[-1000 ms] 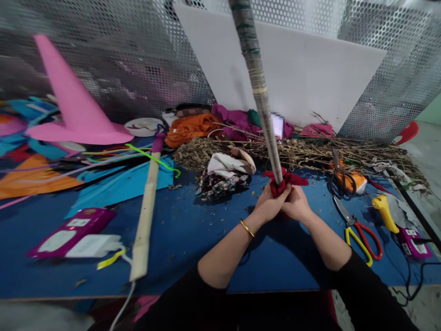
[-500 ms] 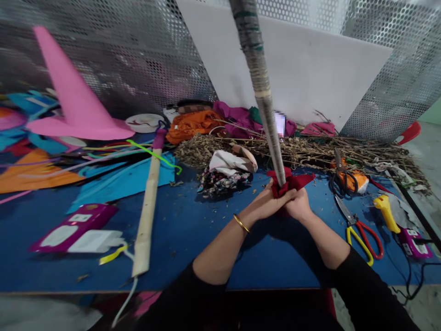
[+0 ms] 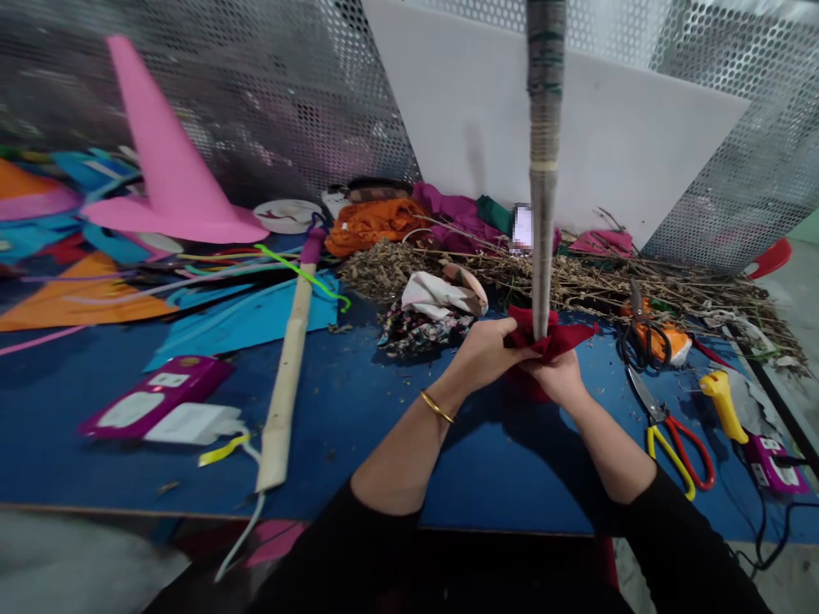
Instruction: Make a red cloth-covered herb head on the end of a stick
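Observation:
A long wrapped pole [image 3: 543,196] stands nearly upright in front of me, its lower end inside a piece of red cloth [image 3: 568,339]. My left hand [image 3: 485,351] wears its fingers closed on the cloth's left edge, thumb on top near the pole. From the right and below, my right hand [image 3: 561,377] grips the same cloth beside the pole's foot; part of its fingers is hidden under the fabric. Loose red corners spread out to the right. Just left of my hands lies a bundle of white cloth [image 3: 435,294] on flower-patterned fabric [image 3: 422,331].
Scissors with red and yellow handles [image 3: 671,448], black scissors [image 3: 641,337] and a yellow glue gun [image 3: 723,405] lie right. Dry twigs [image 3: 697,294] line the back. Left are a wooden stick [image 3: 286,384], purple power strip [image 3: 159,396] and pink cone hat [image 3: 170,170].
The pole has swung from leaning left to nearly upright. My left hand has shifted from around the pole's foot to the cloth's left edge. The camera view has turned slightly.

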Motion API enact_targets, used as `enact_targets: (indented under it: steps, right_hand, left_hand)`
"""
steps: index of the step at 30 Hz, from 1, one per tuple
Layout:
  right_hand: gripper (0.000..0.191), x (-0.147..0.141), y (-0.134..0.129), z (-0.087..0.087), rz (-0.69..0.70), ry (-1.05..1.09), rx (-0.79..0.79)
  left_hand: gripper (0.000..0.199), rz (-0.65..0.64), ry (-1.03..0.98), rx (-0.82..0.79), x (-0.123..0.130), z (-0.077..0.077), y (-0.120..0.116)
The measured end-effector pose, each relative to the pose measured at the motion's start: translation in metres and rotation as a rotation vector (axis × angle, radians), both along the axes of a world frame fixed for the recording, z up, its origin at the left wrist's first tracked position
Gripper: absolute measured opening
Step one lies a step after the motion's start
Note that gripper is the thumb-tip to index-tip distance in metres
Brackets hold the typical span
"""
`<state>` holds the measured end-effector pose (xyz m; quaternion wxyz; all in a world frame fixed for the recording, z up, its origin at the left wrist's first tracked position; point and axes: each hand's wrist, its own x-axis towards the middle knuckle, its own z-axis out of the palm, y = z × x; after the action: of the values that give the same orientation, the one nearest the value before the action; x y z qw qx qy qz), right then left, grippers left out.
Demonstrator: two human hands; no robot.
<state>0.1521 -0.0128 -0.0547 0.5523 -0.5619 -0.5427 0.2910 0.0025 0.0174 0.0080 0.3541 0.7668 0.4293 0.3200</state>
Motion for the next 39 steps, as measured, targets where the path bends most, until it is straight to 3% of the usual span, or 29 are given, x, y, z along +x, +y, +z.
enact_targets:
  steps: [3, 6, 12, 17, 19, 22, 25, 27, 31, 35, 39]
  right_hand:
    - [0.015, -0.001, 0.0, 0.0, 0.07, -0.089, -0.004]
    - [0.016, -0.002, 0.0, 0.001, 0.058, -0.12, 0.013]
    - [0.031, -0.005, 0.0, 0.004, 0.043, -0.13, 0.089]
    - [0.027, -0.008, -0.001, 0.009, -0.035, 0.028, 0.075]
    - [0.023, -0.006, -0.001, 0.016, -0.074, 0.078, 0.073]
    - [0.03, 0.001, -0.002, 0.028, -0.132, 0.075, 0.092]
    - [0.036, 0.007, -0.006, 0.035, -0.149, 0.047, 0.115]
    - [0.036, 0.008, -0.011, 0.036, -0.142, 0.062, 0.118]
    - [0.029, 0.005, -0.016, 0.039, -0.065, 0.157, 0.145]
    - [0.015, 0.004, -0.016, 0.043, 0.032, 0.268, 0.119]
    - [0.015, 0.005, -0.016, 0.046, 0.042, 0.378, 0.138]
  left_hand:
    - [0.025, 0.041, 0.002, -0.017, 0.002, 0.0, -0.002]
    - [0.021, 0.091, 0.048, 0.074, 0.002, 0.003, -0.007]
    - [0.011, 0.054, -0.051, 0.157, 0.0, 0.004, -0.012]
    - [0.034, -0.051, -0.447, -0.058, 0.004, 0.0, -0.005]
    - [0.04, 0.03, -0.59, -0.134, 0.01, -0.007, -0.001]
    - [0.05, 0.113, -0.628, -0.308, 0.024, -0.024, 0.002]
    - [0.057, -0.016, -0.777, -0.587, 0.037, -0.038, -0.002]
    - [0.055, -0.053, -0.873, -0.671, 0.043, -0.041, -0.006]
    - [0.047, 0.007, -0.899, -0.6, 0.045, -0.034, -0.011]
    - [0.061, 0.04, -0.863, -0.514, 0.043, -0.028, -0.012]
    - [0.069, 0.027, -0.834, -0.471, 0.041, -0.03, -0.013]
